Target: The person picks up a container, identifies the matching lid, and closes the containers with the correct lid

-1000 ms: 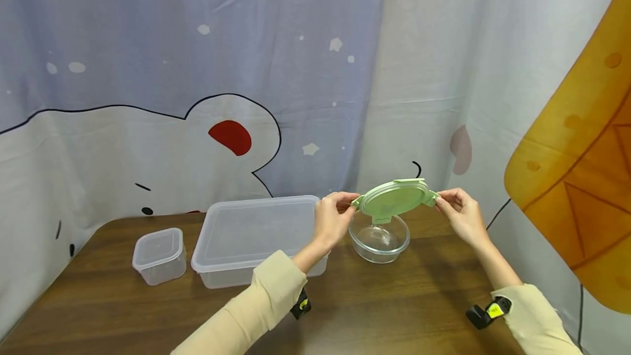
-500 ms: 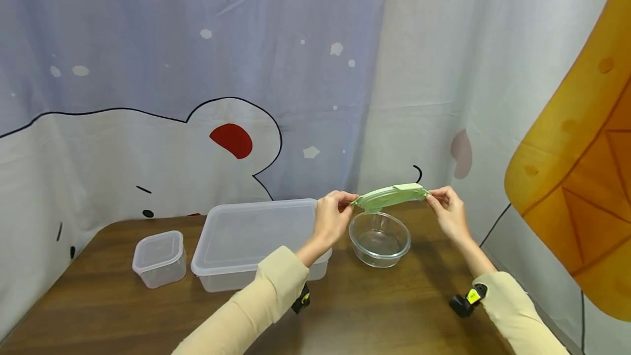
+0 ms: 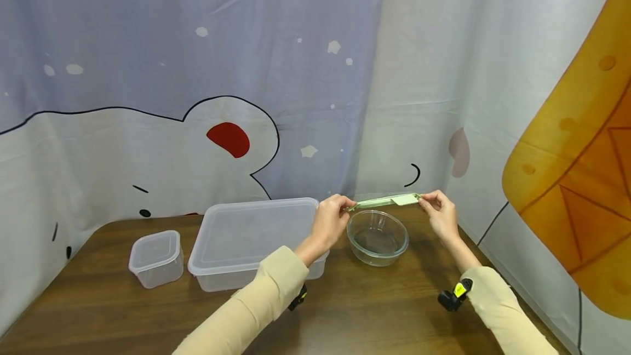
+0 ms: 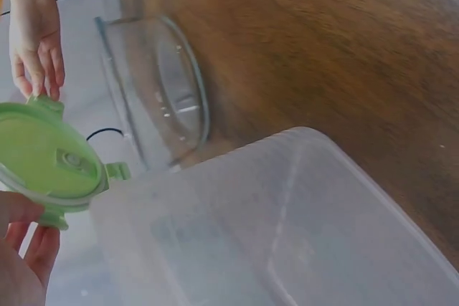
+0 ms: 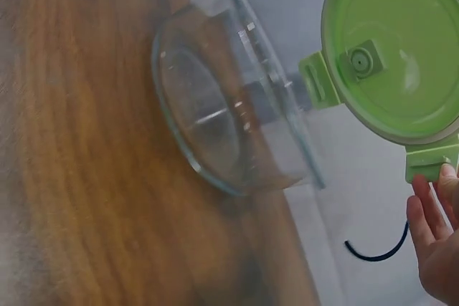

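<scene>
A round green lid (image 3: 382,201) with clip tabs is held between both hands, nearly edge-on in the head view. My left hand (image 3: 329,221) pinches the tab at its left side. On the opposite side my right hand (image 3: 440,216) pinches another tab between thumb and fingers. Just below and in front of the lid, a round clear glass bowl (image 3: 377,253) stands upright on the table. In the right wrist view the lid's underside (image 5: 401,48) shows a small square valve, and the lid is apart from the bowl (image 5: 204,120).
A large translucent lidded box (image 3: 256,234) stands left of the bowl, partly behind my left forearm. Farther left is a small translucent lidded container (image 3: 156,259). The wooden table (image 3: 365,311) meets a printed curtain (image 3: 315,70) at the back.
The lid has tipped from showing its broad green face to nearly edge-on and dropped slightly. My right hand has moved left with it; my left hand has barely shifted.
</scene>
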`<state>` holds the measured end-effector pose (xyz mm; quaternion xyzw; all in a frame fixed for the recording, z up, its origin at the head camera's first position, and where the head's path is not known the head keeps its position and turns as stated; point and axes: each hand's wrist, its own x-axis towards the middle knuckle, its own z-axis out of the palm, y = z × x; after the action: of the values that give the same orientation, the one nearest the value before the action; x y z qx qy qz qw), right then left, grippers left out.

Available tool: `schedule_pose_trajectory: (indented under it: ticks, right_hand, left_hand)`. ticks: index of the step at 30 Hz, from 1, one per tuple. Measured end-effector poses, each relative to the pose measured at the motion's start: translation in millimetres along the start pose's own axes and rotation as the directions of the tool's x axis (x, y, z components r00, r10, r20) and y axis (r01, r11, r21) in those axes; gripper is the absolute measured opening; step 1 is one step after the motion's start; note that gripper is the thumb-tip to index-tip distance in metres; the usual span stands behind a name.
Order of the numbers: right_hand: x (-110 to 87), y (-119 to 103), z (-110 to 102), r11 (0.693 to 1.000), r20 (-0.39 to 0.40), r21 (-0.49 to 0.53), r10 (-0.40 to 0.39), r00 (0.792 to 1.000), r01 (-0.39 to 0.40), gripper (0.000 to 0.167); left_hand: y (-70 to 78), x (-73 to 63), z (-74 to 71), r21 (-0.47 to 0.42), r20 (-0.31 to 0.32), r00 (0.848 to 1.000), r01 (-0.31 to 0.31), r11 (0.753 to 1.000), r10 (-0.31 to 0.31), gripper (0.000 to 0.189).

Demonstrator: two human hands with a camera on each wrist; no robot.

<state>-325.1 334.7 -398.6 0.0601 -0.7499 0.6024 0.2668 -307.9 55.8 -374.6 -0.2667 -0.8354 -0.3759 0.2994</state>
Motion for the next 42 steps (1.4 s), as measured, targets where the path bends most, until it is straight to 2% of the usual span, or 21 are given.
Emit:
schedule_pose_trajectory:
  ticks: [6,10,13,16,18,23,25,31,36,42]
  right_hand:
    - [-5.9,13.1,-1.0,0.997,0.026,0.071,0.03,0.999,-0.031,0.001]
    - [-9.3,16.6,-3.1,0.998,0.054,0.039,0.039,0.998,-0.041,0.011]
    - [-11.1,19.0,-5.0,0.997,0.099,0.06,0.042,0.994,-0.048,0.025]
    - [-13.1,23.7,-7.2,0.992,0.136,0.115,0.038,0.99,-0.053,0.03]
    - [-14.6,26.7,-8.4,0.988,0.147,0.14,0.046,0.988,-0.067,0.027]
    - [-16.9,31.7,-11.2,0.977,0.175,0.179,0.085,0.981,-0.116,0.006]
    - [-17.5,32.3,-12.8,0.978,0.185,0.168,0.096,0.978,-0.128,0.004]
    - [-20.3,32.9,-19.0,0.992,0.207,0.035,0.109,0.972,-0.119,0.016]
    - [-24.2,33.8,-21.4,0.99,0.248,-0.017,0.138,0.959,-0.138,0.026]
    - [-28.6,34.0,-18.7,0.982,0.236,-0.091,0.183,0.954,-0.165,0.033]
  left_hand:
    - [-3.2,-8.5,6.4,0.07,0.018,0.995,-0.095,0.993,0.094,0.024]
    - [-6.1,-11.1,10.3,0.107,0.024,0.99,-0.141,0.984,0.14,0.025]
    - [-7.0,-12.4,11.7,0.14,0.036,0.988,-0.155,0.978,0.151,0.029]
    - [-7.0,-13.6,12.1,0.169,0.064,0.988,-0.149,0.974,0.14,0.033]
    - [-7.1,-14.8,12.3,0.178,0.08,0.988,-0.145,0.973,0.133,0.034]
    - [-8.1,-18.1,13.8,0.203,0.099,0.985,-0.16,0.966,0.143,0.031]
    - [-8.2,-19.3,14.4,0.211,0.111,0.982,-0.172,0.962,0.151,0.032]
    - [-7.0,-22.3,16.5,0.22,0.172,0.97,-0.209,0.953,0.174,0.039]
    - [-6.4,-24.8,19.5,0.242,0.196,0.964,-0.227,0.943,0.182,0.045]
    - [-8.7,-28.8,23.4,0.276,0.199,0.955,-0.27,0.922,0.219,0.035]
